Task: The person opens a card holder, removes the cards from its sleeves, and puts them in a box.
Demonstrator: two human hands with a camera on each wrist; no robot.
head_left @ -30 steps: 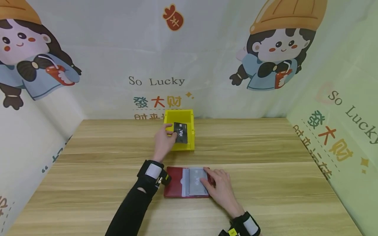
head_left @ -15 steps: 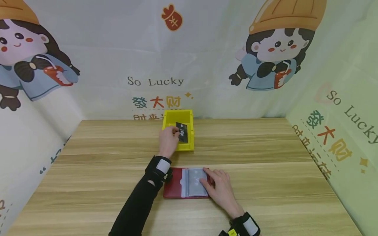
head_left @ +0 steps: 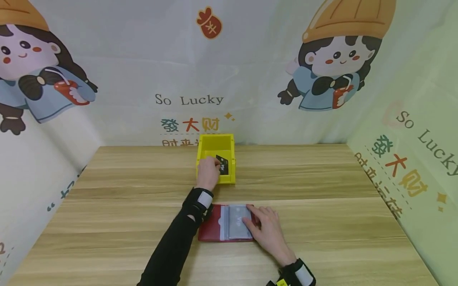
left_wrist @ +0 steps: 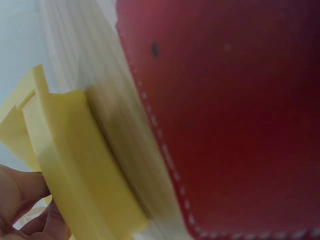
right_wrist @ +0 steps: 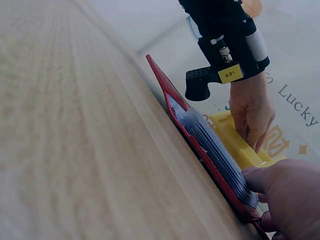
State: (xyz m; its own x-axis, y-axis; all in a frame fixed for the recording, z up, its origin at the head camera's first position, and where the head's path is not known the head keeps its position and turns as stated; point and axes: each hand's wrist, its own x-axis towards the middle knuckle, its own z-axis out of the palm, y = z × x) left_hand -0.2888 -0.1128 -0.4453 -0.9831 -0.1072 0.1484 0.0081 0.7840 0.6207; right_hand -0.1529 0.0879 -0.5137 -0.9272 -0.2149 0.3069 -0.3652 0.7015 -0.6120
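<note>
In the head view my left hand (head_left: 207, 173) reaches into a yellow bin (head_left: 216, 140) and pinches a black card (head_left: 224, 165) printed "Vip" by its left edge. The card leans inside, partly hidden by the fingers. Nearer me, a red card holder (head_left: 209, 229) lies spread open, its clear plastic sleeves (head_left: 236, 222) facing up. My right hand (head_left: 269, 230) grips its right side; in the right wrist view the thumb (right_wrist: 257, 179) presses on the stacked sleeves while fingers curl at the cover's edge. The left wrist view has the red cover (left_wrist: 240, 125) filling its right side.
A wooden table (head_left: 322, 222) carries everything, and a printed cloth (head_left: 257, 79) rises behind and at both sides. The bin stands near the table's back edge, directly beyond the card holder. My left forearm (head_left: 171, 250) passes beside the holder's left edge.
My left hand has shifted slightly right and down into the bin, lowering the card and covering more of it. My right hand and the card holder have stayed in place.
</note>
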